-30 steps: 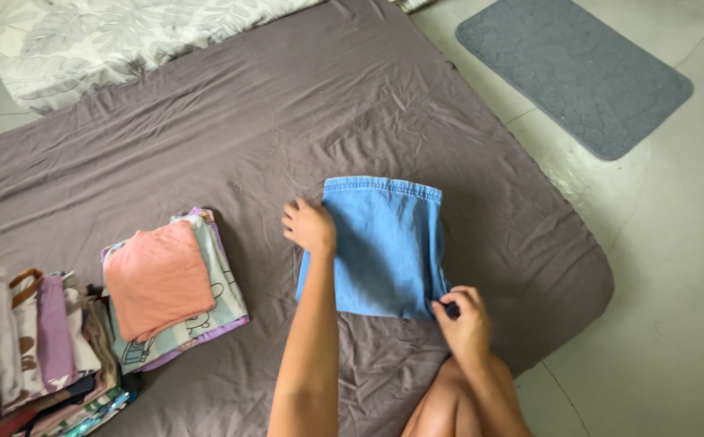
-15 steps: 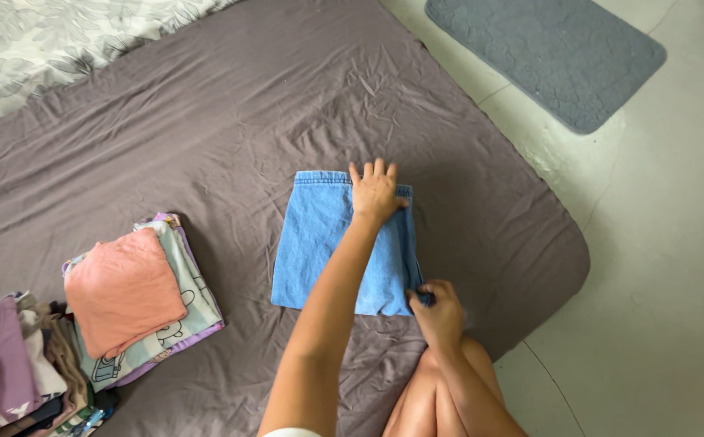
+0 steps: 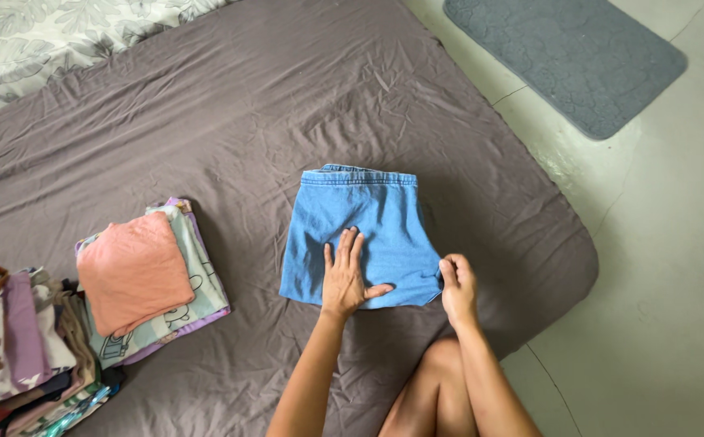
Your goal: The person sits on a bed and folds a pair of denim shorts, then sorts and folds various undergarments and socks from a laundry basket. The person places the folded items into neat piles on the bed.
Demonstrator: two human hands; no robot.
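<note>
A folded light blue denim garment [image 3: 368, 218] lies flat on a grey-brown bedsheet [image 3: 230, 121], its waistband at the far edge. My left hand [image 3: 345, 275] rests palm down on the garment's near half, fingers spread. My right hand [image 3: 457, 287] pinches the garment's near right corner between thumb and fingers. My bent knee shows below the right hand.
A stack of folded clothes topped by a salmon piece [image 3: 133, 271] sits to the left. Another pile of mixed clothes [image 3: 20, 348] fills the bottom left corner. A floral pillow [image 3: 69, 28] lies far left. A grey mat [image 3: 562, 53] lies on the tiled floor right of the mattress.
My left hand slid back from the garment's far edge to its near half. My right hand kept its hold on the near right corner.
</note>
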